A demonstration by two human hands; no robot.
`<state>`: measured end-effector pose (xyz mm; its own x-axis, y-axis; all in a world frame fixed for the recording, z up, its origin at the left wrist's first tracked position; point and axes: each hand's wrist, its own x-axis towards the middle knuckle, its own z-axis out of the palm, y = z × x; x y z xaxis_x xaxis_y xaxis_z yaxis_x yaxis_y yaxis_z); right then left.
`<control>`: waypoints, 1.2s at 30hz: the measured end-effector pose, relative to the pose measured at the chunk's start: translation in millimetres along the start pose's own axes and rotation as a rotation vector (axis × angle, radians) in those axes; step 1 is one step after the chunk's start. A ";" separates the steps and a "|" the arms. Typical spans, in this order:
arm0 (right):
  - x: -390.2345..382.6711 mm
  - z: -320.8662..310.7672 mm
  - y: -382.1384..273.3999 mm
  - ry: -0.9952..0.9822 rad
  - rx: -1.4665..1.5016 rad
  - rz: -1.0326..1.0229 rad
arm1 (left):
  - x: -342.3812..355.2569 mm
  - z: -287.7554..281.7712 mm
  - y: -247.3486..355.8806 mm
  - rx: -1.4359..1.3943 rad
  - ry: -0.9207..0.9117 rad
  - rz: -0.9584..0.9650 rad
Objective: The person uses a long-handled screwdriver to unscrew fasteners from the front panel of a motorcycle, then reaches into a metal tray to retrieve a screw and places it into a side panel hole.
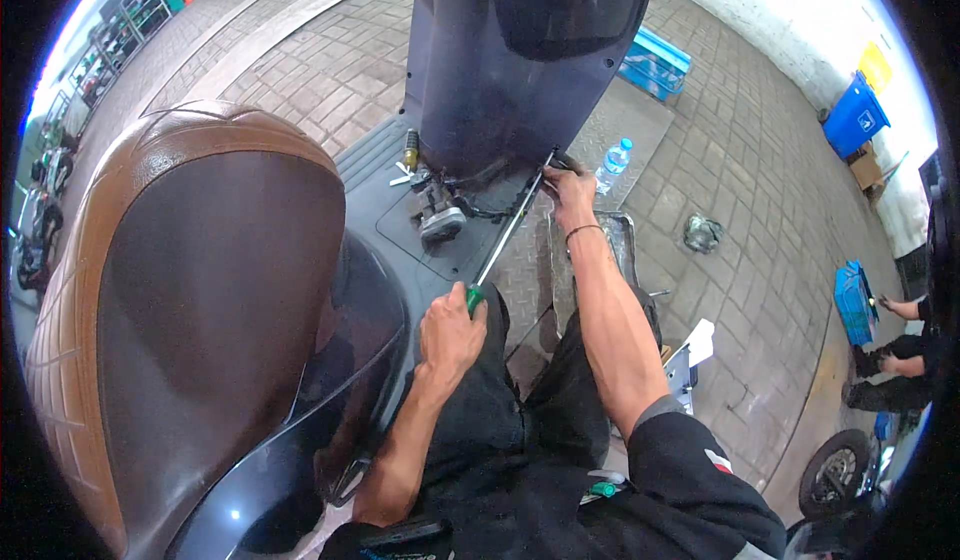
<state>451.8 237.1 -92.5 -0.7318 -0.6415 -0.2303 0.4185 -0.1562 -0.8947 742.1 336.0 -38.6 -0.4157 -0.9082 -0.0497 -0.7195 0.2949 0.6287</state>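
Observation:
My left hand [452,332] is closed round the green handle of a long screwdriver [503,242]. The bright shaft slants up and to the right, toward my right hand [570,192]. My right fingers are closed near the shaft's far end, by a dark, slim part [562,160] below the scooter's front panel [500,70]. What they grip is partly hidden. On the scooter's grey footboard [385,205] lies a metal mechanical part [438,210] with a round end and dark cables. A small gold-and-black cylinder [411,148] stands behind it.
The brown scooter seat [220,290] fills the left side. Beyond my right hand are a water bottle [614,163], a metal tray [622,245], a blue toolbox [655,65] and a crumpled clear bag [703,233]. Another person's hand [900,306] shows at far right, above a wheel [835,473].

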 end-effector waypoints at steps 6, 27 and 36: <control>-1.4 -0.7 -4.2 -0.005 0.037 0.012 | -0.6 -8.8 8.5 0.039 -0.014 0.021; -73.0 20.4 -7.2 -0.238 0.279 0.382 | -28.1 -38.2 -4.1 -1.407 -0.287 -0.540; -74.5 21.2 -16.2 -0.078 0.191 0.283 | -19.5 -32.5 15.8 0.079 0.394 0.436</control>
<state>510.9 271.5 -52.7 -0.5318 -0.7340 -0.4225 0.6974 -0.0966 -0.7101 756.9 348.6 -2.5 -0.4552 -0.7357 0.5016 -0.5745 0.6731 0.4658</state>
